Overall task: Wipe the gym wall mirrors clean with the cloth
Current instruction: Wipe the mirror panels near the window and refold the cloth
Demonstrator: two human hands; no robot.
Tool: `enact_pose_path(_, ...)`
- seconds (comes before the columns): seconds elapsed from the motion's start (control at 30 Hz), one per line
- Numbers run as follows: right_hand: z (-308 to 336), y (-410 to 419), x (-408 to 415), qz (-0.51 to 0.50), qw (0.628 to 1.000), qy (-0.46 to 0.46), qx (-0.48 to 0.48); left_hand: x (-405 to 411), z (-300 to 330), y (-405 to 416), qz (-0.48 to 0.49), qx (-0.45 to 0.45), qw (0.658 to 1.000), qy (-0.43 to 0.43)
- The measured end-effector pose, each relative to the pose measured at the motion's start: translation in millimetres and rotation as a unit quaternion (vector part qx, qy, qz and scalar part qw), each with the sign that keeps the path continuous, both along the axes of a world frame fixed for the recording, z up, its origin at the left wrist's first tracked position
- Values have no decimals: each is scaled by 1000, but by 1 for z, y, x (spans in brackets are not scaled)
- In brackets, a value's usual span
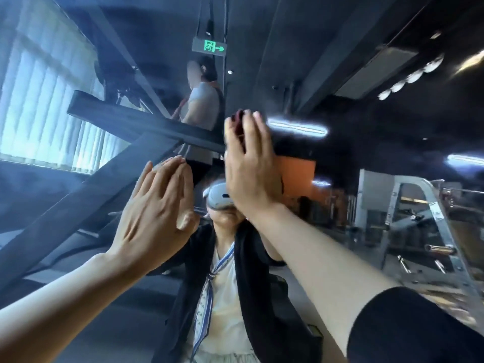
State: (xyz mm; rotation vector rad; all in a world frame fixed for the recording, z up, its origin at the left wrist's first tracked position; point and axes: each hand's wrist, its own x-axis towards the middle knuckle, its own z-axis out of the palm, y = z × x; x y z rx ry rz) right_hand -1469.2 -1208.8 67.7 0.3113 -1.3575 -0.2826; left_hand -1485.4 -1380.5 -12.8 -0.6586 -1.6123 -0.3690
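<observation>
Mirror: the wall mirror [366,158] fills the view; both hands are raised against it and everything else is seen as a reflection in it.
Right hand: the right hand [248,169] lies flat against the mirror, just right of the view's centre, fingers straight and close together pointing up.
Right grip: spread flat, pressing the cloth to the glass rather than pinching it.
Cloth: the dark red cloth [238,121] sits between the right palm and the mirror; only a small part shows past the fingertips.
Left hand: the left hand [154,210] is held up lower and to the left of the right hand, fingers straight and together, thumb out to the side.
Left grip: spread, holding nothing; whether the palm touches the mirror I cannot tell.
Reflection, centre: below the hands, the person's own reflection wears a grey headset [216,196], a dark jacket and a pale top.
Reflection, upper: above the left hand a second person [205,100] stands, with a green exit sign [209,47] over them.
Reflection, left: pale vertical blinds [44,100] at the mirror's left edge.
Reflection, right: a metal gym frame [432,226] low at the mirror's right edge.
</observation>
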Motion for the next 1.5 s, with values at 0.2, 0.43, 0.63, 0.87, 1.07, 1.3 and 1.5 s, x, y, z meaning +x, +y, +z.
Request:
enact_pose_path(0.2, -84, 78, 32, -30, 979, -120, 161, 13, -31, 52, -60, -75, 995, 9)
enact_pose_path(0.43, -52, 156, 61, -13, 970, 28, -240, 27, -51, 124, -87, -123, 989, 12)
enact_pose_path(0.63, -199, 177, 86, -107, 970, -157, 150, 39, -79, 152, -129, -111, 985, -8)
enact_pose_path(0.87, -82, 225, 93, -46, 984, -25, -169, 49, -85, 177, -114, -181, 977, 2)
enact_pose_path(1.07, -208, 217, 98, -58, 989, -90, -97, 64, -102, 217, -100, -216, 971, -13)
enact_pose_path(1.3, -127, 239, 102, -25, 989, -34, -138, 75, -111, 249, -92, -223, 970, -25)
enact_pose_path(1.5, -189, 244, 107, -65, 992, -23, -106, 77, -117, 260, -107, -178, 978, -34)
